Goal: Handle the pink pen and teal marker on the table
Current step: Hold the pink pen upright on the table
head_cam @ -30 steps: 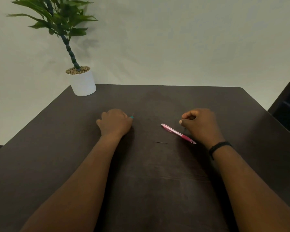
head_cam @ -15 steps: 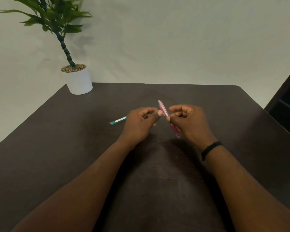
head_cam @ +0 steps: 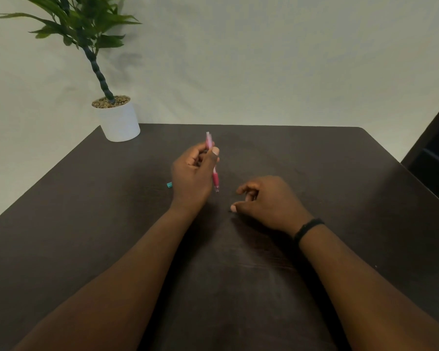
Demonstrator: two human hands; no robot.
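Observation:
My left hand [head_cam: 193, 173] holds the pink pen [head_cam: 215, 180] nearly upright above the middle of the dark table [head_cam: 86, 224], thumb pressed on its barrel and tip pointing down. Only the teal end of the marker [head_cam: 169, 184] shows on the table, just left of that hand; the rest is hidden behind it. My right hand [head_cam: 266, 201] rests lower and to the right with its fingers loosely curled and apart, holding nothing. A black band sits on its wrist.
A potted plant in a white pot [head_cam: 119, 120] stands at the table's far left corner against a pale wall. A dark piece of furniture [head_cam: 433, 153] stands past the table's right edge.
The pen has passed from my right hand to my left, which now lifts it upright. My right hand has let go and dropped back to the right. The marker is now mostly hidden.

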